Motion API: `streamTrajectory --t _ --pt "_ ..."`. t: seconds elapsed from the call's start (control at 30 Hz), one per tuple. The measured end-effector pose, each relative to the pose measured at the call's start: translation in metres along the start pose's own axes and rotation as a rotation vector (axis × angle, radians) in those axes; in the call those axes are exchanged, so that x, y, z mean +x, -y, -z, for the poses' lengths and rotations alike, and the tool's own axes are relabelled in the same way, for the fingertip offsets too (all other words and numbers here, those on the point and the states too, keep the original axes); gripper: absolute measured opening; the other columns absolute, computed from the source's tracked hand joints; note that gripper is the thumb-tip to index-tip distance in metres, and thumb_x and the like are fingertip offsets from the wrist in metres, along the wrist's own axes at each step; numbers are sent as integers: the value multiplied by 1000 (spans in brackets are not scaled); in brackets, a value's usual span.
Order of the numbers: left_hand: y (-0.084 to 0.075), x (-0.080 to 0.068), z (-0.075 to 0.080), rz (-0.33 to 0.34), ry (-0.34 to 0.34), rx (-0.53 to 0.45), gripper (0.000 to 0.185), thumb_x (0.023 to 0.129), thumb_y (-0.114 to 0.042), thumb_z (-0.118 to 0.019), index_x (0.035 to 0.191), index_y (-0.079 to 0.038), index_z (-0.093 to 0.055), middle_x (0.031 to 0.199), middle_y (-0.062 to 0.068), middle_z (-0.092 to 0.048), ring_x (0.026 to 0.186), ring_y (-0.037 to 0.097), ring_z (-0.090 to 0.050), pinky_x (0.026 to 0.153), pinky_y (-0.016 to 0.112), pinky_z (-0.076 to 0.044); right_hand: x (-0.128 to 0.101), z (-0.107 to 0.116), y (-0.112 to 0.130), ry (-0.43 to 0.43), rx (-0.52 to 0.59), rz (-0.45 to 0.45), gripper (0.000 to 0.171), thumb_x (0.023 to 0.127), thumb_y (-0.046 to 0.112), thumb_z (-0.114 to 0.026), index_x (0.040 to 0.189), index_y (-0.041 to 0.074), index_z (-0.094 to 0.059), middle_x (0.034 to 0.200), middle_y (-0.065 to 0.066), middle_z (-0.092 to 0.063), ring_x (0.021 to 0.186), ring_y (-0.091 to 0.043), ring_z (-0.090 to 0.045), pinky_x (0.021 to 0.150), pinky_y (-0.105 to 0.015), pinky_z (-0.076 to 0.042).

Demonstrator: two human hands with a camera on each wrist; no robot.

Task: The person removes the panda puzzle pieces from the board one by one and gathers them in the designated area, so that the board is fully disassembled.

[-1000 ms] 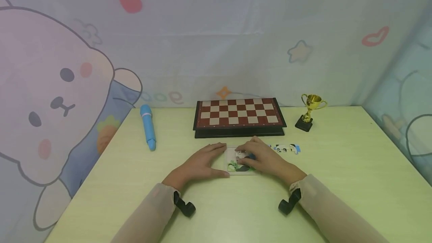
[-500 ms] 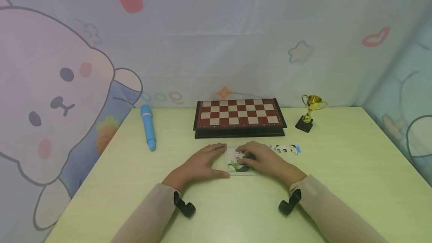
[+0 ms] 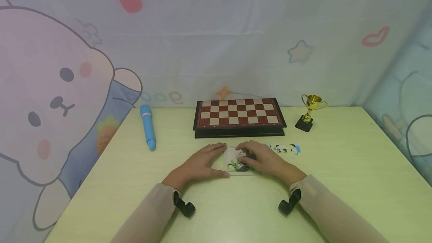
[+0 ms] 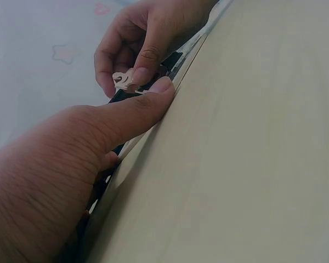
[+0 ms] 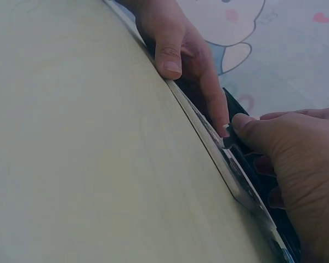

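Piece: right hand (image 3: 266, 160) pinches a small puzzle piece (image 4: 124, 80) over the puzzle tray (image 3: 236, 162), mid-table before the chessboard (image 3: 239, 113)
Tray: left hand (image 3: 202, 164) lies flat, fingers straight, bracing its left edge
Risk: pressing a misaligned piece could slide the tray or pop seated neighbours
Spare pieces (image 3: 286, 148): near the right wrist, a sweep may scatter them

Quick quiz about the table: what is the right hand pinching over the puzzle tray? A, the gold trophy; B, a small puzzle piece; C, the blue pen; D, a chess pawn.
B: the right hand pinches a small puzzle piece between thumb and fingers above the puzzle tray, while the blue pen and gold trophy stand untouched farther back.
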State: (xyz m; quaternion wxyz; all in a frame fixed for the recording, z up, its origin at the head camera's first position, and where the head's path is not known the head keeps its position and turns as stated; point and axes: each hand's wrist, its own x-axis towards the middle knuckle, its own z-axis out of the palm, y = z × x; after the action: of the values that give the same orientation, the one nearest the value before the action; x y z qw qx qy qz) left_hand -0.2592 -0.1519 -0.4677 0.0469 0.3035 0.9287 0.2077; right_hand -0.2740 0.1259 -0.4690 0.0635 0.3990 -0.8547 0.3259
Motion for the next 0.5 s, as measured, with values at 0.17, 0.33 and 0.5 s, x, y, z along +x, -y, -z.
streamTrajectory --t 0.17,0.33,0.5 --pt "0 -1 0 -1 -2 -4 100 79 -78 -63 158 -22 -36 162 -10 -30 149 14 -26 119 41 -27 1 1 1 -22 27 -32 30 98 30 -68 126 19 -65 99 16 -63 81 -5 -57 72 -29 -52" --pt "0 0 0 -1 -1 0 101 79 -79 -62 158 -22 -36 162 -9 -30 149 14 -25 119 41 -26 0 10 4 -54 60 -133 34 97 38 -67 127 21 -66 92 16 -62 77 -9 -56 66 -29 -50" --pt "1 0 0 -1 2 8 101 79 -80 -61 158 -23 -35 163 -9 -29 149 14 -25 120 40 -26 -12 23 -9 -119 52 -80 34 96 30 -71 126 16 -67 91 12 -63 75 -9 -56 62 -27 -49"
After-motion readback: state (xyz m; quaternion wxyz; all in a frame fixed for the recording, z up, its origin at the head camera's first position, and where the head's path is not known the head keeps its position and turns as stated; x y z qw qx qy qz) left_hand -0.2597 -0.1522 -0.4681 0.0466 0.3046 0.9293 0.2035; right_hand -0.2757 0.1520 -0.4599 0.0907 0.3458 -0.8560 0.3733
